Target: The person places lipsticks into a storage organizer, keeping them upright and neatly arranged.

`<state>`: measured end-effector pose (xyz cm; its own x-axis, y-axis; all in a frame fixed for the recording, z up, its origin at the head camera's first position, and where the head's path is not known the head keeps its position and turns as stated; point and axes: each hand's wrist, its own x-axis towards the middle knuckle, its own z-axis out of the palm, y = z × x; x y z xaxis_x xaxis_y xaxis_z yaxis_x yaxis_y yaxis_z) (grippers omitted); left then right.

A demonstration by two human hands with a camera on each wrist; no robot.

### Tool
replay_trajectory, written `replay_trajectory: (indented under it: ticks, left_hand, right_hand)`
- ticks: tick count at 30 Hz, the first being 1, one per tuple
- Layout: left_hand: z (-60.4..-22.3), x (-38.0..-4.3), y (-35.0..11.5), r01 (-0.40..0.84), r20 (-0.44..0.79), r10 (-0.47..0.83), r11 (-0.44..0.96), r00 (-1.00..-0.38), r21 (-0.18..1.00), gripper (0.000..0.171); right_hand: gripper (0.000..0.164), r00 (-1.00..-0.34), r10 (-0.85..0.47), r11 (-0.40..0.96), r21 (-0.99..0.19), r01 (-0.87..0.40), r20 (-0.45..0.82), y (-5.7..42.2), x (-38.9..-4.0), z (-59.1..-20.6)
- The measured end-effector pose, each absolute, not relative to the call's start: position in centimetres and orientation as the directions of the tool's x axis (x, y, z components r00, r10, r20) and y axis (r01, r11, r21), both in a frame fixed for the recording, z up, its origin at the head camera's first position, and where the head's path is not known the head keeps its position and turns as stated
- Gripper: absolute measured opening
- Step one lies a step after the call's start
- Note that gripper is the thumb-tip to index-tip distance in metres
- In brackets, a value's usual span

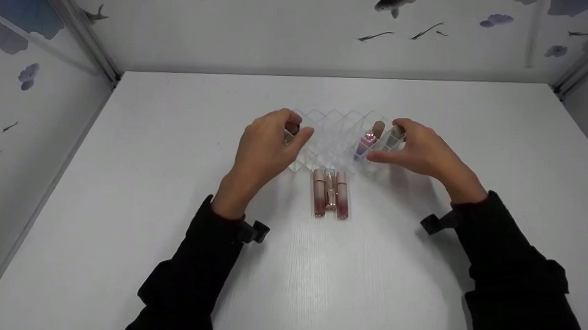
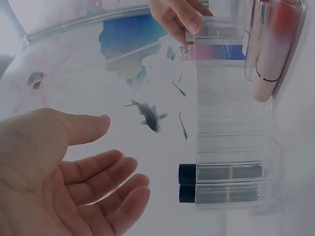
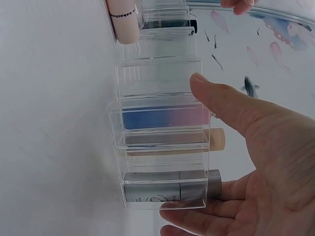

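A clear lipstick organizer [image 1: 332, 132] stands on the table, its slots partly filled. My right hand [image 1: 421, 148] spans its right end, thumb along the front and fingers at the far outer side. Within that end sit a silver-capped tube [image 3: 214, 183], a pink-and-blue tube [image 1: 366, 144] and a tan-capped tube [image 3: 216, 139]. My left hand [image 1: 270, 141] hovers by the left end with relaxed, spread fingers and holds nothing. Two black-capped tubes [image 2: 187, 184] stand in the slots there; in the head view the left hand mostly hides them.
In front of the organizer, three lip gloss tubes [image 1: 330, 194] lie side by side on the white table [image 1: 348, 276]. White panels [image 1: 280, 35] printed with fish and petals enclose the back and sides.
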<state>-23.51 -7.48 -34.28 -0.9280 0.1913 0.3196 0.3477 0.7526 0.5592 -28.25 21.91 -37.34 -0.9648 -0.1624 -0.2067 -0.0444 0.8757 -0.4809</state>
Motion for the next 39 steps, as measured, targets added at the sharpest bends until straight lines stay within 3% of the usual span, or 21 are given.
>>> replay_trajectory:
  ticks: [12, 20, 39]
  left_hand:
    - [-35.6, -23.1, -5.5, 0.318, 0.161, 0.274, 0.815, -0.948, 0.485, 0.026]
    - [-37.0, -23.3, -4.7, 0.242, -0.026, 0.276, 0.879, -0.961, 0.411, 0.029]
    - [-38.8, -23.2, -3.8, 0.182, -0.07, 0.213, 0.934, -0.975, 0.308, 0.051]
  right_hand:
    - [0.12, -0.964, -0.164, 0.874, -0.484, -0.043, -0.211, 22.0, -28.2, -37.3]
    - [0.121, -0.963, -0.162, 0.872, -0.488, -0.036, -0.217, 22.0, -28.1, -37.3]
    - [0.12, -0.964, -0.17, 0.878, -0.475, -0.054, -0.203, 22.0, -28.2, -37.3]
